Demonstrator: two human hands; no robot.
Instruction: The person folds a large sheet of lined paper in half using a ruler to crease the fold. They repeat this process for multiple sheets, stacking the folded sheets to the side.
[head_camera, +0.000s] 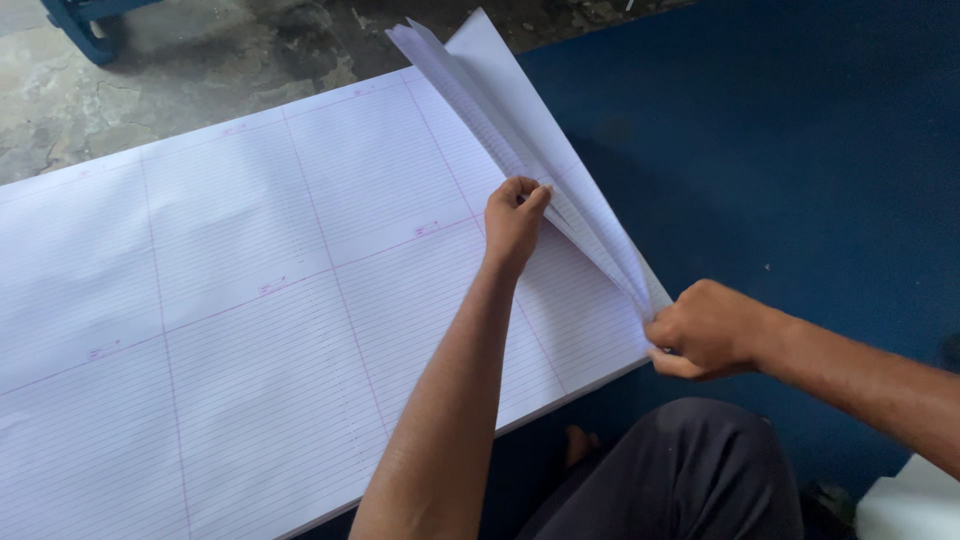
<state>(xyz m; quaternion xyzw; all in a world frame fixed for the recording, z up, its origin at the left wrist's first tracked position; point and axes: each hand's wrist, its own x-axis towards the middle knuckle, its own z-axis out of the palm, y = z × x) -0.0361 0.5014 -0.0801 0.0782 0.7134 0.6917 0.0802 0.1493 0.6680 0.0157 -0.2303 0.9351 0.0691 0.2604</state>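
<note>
While the right hand (705, 330) pinches the lifted sheets (530, 140) at their near corner, the left hand (515, 215) grips their edge above the ruled stack (230, 300) on the blue floor (780, 150)

One large stack of ruled white paper (230, 300) lies on one blue mat (800, 150), and two hands are at work on it: one left hand (515, 222) and one right hand (705, 328). A few sheets (530, 130), too close together to count exactly, are lifted at the stack's right edge. One blue stand (85, 22) shows in the far left corner, and one white object (915, 505) sits at the lower right.
</note>
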